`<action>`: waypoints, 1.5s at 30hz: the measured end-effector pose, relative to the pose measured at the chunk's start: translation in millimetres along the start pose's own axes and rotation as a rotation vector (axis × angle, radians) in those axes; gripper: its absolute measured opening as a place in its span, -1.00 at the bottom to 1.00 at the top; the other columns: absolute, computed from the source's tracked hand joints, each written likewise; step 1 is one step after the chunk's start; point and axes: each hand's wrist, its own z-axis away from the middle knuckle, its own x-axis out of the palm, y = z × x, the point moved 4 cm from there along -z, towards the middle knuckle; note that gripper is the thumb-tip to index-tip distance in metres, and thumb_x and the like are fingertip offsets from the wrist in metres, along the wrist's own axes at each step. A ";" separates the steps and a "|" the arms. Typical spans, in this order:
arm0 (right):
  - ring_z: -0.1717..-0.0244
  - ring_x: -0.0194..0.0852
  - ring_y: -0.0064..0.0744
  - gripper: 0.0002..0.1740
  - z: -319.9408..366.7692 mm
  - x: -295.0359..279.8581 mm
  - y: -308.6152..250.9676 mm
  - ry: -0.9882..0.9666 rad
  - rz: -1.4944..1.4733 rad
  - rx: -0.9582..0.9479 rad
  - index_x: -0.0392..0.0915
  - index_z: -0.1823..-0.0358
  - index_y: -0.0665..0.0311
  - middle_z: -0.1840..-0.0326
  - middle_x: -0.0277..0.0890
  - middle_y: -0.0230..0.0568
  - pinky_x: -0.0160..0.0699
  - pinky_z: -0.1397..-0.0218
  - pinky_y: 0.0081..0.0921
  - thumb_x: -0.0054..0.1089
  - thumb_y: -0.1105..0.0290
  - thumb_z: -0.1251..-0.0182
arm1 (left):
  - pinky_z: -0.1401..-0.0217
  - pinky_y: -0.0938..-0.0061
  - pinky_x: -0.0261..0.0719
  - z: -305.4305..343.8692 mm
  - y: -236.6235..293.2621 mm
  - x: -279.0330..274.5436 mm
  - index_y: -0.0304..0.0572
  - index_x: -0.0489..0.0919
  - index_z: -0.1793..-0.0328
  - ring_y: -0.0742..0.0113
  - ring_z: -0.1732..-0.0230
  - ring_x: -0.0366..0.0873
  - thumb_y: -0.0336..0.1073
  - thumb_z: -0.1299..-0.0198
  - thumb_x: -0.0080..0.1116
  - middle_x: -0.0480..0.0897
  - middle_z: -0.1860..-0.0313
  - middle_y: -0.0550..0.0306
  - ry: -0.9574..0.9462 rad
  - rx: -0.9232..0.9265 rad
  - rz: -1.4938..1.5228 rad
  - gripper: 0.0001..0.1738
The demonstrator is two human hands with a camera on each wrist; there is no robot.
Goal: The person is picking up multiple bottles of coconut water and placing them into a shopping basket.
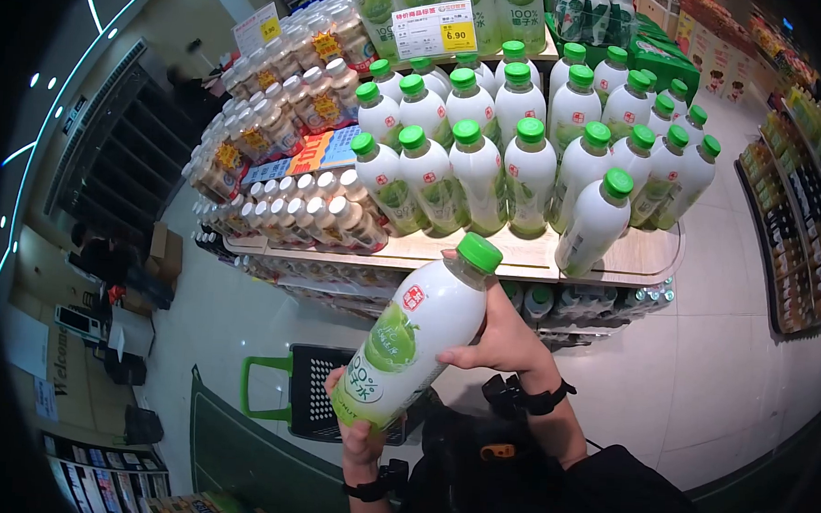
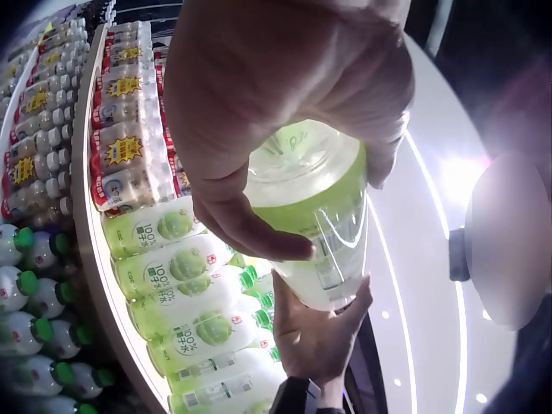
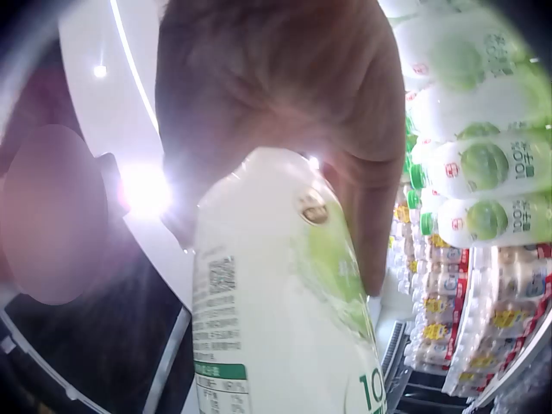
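Observation:
In the head view a white and green coconut water bottle point(image 1: 416, 326) with a green cap is tilted, its label facing up. My left hand point(image 1: 360, 442) grips it near the base, fingers and thumb round the sides. Higher up, my right hand point(image 1: 506, 340) holds the bottle by its shoulder, thumb on the near side. The left wrist view shows the clear bottle base point(image 2: 304, 164) within the curled left fingers. Printed nutrition text on the bottle's back point(image 3: 250, 293) appears in the right wrist view, below the right hand point(image 3: 285, 78).
Rows of matching bottles point(image 1: 466, 167) stand on a wooden display table point(image 1: 522, 253), one bottle point(image 1: 596, 224) at its front edge. Shrink-wrapped small bottles point(image 1: 311, 209) are stacked to the left. A price sign point(image 1: 433, 30) stands behind. Below is a black basket point(image 1: 315, 391) with a green handle.

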 end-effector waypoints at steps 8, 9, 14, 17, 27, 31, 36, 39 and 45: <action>-0.45 0.30 -0.13 0.57 -4.2 23.8 10.0 0.072 0.113 0.049 -0.55 -0.62 0.12 -0.54 0.02 -0.01 0.61 -0.30 -0.18 0.72 0.43 0.13 | -0.41 0.10 0.48 -6.1 14.2 10.0 0.20 -0.02 -0.56 0.04 -0.38 0.39 -0.12 0.04 0.50 0.33 -0.36 0.06 0.079 0.278 -0.274 0.12; -0.46 0.28 -0.13 0.58 -3.1 22.8 9.9 0.081 0.062 0.035 -0.54 -0.63 0.11 -0.56 0.00 0.00 0.61 -0.30 -0.17 0.72 0.42 0.15 | -0.41 0.10 0.48 -5.9 14.3 8.1 0.20 -0.02 -0.56 0.04 -0.38 0.39 -0.12 0.04 0.50 0.33 -0.36 0.06 0.081 0.273 -0.272 0.12; -0.58 0.06 -0.21 0.64 9.8 16.7 16.3 0.060 0.058 -0.045 -0.42 -0.64 0.11 -0.57 0.01 -0.10 0.33 -0.51 -0.17 0.81 0.39 0.33 | 0.17 0.14 0.82 -10.2 22.4 6.6 0.07 -0.05 -0.53 -0.04 -0.25 0.51 0.23 0.02 0.47 0.29 -0.40 -0.01 -0.097 -0.207 0.174 0.17; -0.59 0.02 -0.26 0.62 17.3 16.0 20.1 -0.042 0.111 0.084 -0.32 -0.64 0.13 -0.58 0.02 -0.15 0.16 -0.58 -0.21 0.84 0.38 0.39 | 0.43 0.15 0.84 -5.7 0.2 -22.3 0.06 -0.01 -0.51 -0.07 -0.22 0.54 0.32 0.04 0.43 0.30 -0.36 0.00 -0.093 -0.271 0.171 0.15; -0.29 0.47 -0.35 0.07 10.2 25.0 6.8 -0.103 -0.009 0.252 0.28 -0.40 0.32 -0.27 0.51 -0.17 0.53 -0.32 -0.32 0.75 0.56 0.23 | -0.34 -0.01 0.45 -9.5 23.5 1.5 0.12 0.01 -0.46 -0.01 -0.34 0.37 0.14 0.11 0.58 0.30 -0.33 -0.07 0.044 0.254 -0.298 0.15; -0.19 0.56 -0.41 -0.05 11.8 28.9 16.6 -0.053 -0.129 0.184 0.47 -0.27 0.40 -0.14 0.65 -0.19 0.60 -0.23 -0.37 0.79 0.52 0.28 | -0.31 0.02 0.50 -18.1 39.8 21.5 0.13 0.03 -0.42 -0.11 -0.34 0.34 0.08 0.10 0.62 0.24 -0.34 -0.27 -0.041 0.607 -0.628 0.11; -0.23 0.53 -0.36 0.07 18.3 8.2 34.3 -0.140 -0.007 0.045 0.36 -0.36 0.38 -0.23 0.56 -0.17 0.58 -0.26 -0.35 0.80 0.45 0.28 | -0.31 0.03 0.51 -10.6 30.7 40.7 0.17 0.02 -0.42 -0.16 -0.35 0.34 0.03 0.09 0.64 0.18 -0.38 -0.34 -0.105 0.712 -0.687 0.11; -0.25 0.51 -0.36 0.12 17.5 2.0 36.5 -0.170 0.042 0.027 0.35 -0.38 0.38 -0.24 0.56 -0.17 0.55 -0.29 -0.35 0.82 0.42 0.33 | -0.40 0.03 0.40 -10.9 26.4 40.4 0.12 0.00 -0.46 -0.10 -0.43 0.27 0.06 0.13 0.65 0.21 -0.41 -0.25 -0.134 0.715 -0.693 0.18; -0.43 0.35 -0.22 0.21 15.6 18.6 28.4 -0.114 -0.160 -0.015 0.18 -0.51 0.35 -0.46 0.33 -0.05 0.42 -0.44 -0.21 0.76 0.47 0.24 | -0.39 0.09 0.43 -10.5 12.9 27.7 -0.09 0.02 -0.44 0.01 -0.38 0.34 0.03 0.07 0.61 0.27 -0.37 -0.22 -0.149 0.338 -0.547 0.13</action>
